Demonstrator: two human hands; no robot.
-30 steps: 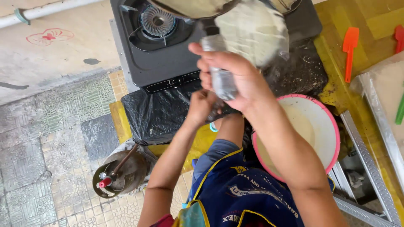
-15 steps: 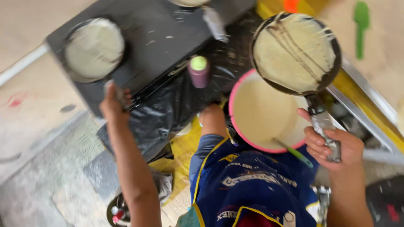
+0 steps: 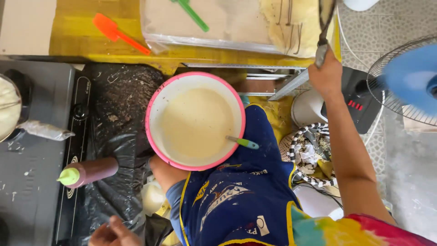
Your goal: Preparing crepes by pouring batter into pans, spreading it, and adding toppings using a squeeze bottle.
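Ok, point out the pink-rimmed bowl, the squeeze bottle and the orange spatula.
pink-rimmed bowl [image 3: 157,98], head view, on its left rim.
squeeze bottle [image 3: 93,170], head view, on its dark red body.
orange spatula [image 3: 105,27], head view, on its blade.

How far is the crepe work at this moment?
Done: thin crepes lie on the paper-lined tray. In hand: the right hand holds a pan handle above them; the left hand is low and empty. Left: much batter fills the pink bowl.

One head-worn view, directed steeply downward from close above the lap. The pink-rimmed bowl [image 3: 150,136] is centred; the stove [image 3: 27,182] is cut off at the left edge, the fan [image 3: 409,82] at the right.
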